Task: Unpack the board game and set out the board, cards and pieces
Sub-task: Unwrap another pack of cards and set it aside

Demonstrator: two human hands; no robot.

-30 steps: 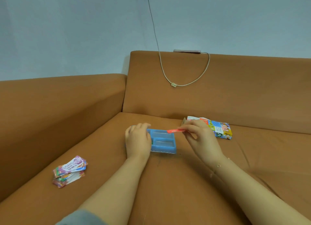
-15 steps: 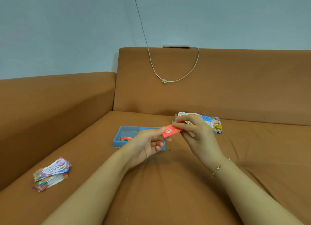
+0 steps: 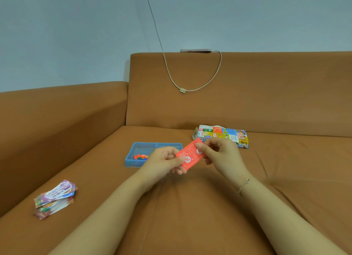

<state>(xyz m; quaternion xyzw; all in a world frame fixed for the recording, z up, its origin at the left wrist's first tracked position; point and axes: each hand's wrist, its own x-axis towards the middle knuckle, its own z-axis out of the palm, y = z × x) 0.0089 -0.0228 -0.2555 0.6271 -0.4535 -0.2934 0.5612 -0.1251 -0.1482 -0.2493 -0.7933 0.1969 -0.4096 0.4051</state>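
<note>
Moved: both my hands have lifted off the blue tray [image 3: 131,157] to hold the red cards up.
Sofa [image 3: 190,207]: carries everything.
Box [image 3: 222,135]: behind-right of tray.
Loose cards [image 3: 55,198]: far left of tray.
Left hand [image 3: 163,162]: pinches red cards [image 3: 190,155].
Right hand [image 3: 221,155]: pinches opposite end, steadying them for sorting.

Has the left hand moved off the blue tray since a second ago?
Yes. The left hand has lifted off the blue tray, shifting right and nearer the camera, and now pinches the red cards together with the right hand.
</note>
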